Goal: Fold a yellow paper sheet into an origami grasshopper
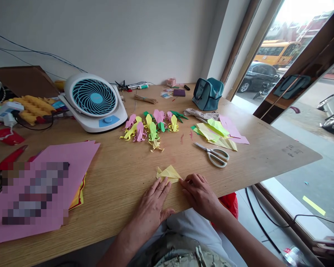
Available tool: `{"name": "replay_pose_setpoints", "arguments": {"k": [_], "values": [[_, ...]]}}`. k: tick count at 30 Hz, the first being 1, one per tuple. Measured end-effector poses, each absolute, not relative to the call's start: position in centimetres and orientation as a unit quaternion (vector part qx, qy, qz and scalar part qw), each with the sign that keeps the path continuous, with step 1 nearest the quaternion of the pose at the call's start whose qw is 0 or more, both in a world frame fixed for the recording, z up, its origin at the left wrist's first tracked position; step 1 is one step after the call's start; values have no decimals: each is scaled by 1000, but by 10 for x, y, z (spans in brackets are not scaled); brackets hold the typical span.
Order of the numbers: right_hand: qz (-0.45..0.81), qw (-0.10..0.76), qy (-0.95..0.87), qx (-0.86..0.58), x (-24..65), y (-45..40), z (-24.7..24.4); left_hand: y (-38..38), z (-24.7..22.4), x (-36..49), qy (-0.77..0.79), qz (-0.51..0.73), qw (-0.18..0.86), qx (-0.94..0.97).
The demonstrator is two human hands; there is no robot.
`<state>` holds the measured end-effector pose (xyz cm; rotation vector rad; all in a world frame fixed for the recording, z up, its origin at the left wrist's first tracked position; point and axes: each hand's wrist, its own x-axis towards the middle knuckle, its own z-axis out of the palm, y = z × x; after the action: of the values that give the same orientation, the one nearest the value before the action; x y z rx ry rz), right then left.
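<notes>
A folded piece of pale yellow paper (169,172) lies on the wooden table near its front edge. My left hand (155,202) rests flat with fingers stretched out, their tips on the paper's lower left part. At the paper's right corner, the curled fingers of my right hand (196,189) pinch its tip. Beyond the paper stand several folded paper figures (151,126) in pink, yellow and green. White-handled scissors (217,157) lie slightly open to the right, in front of loose yellow, green and pink sheets (217,133).
A white fan (93,100) stands at the back left. Pink sheets (80,157) cover the left front, beside red-handled scissors (9,159). A teal bag (208,93), thin sticks (145,99) and a purple booklet (179,92) lie at the back. The table edge (267,178) slants rightward.
</notes>
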<state>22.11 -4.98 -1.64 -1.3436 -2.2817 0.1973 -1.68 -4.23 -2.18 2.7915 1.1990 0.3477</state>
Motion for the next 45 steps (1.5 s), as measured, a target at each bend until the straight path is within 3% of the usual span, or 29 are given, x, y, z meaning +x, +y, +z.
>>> {"name": "replay_pose_setpoints", "arguments": {"k": [18, 26, 34, 40, 45], "values": [[37, 124, -865, -484, 209, -49, -1, -46, -12, -17, 414, 112, 89, 899], [62, 175, -873, -452, 218, -55, -7, -49, -18, -26, 401, 99, 57, 909], [186, 336, -821, -424, 230, -48, 2, -6, 2, -50, 278, 173, 149, 933], [188, 240, -818, -488, 220, -8, 2, 9, 9, -40, 287, 175, 143, 931], [235, 252, -786, -513, 203, 1, 2, 11, 3, -34, 325, 170, 82, 926]]}}
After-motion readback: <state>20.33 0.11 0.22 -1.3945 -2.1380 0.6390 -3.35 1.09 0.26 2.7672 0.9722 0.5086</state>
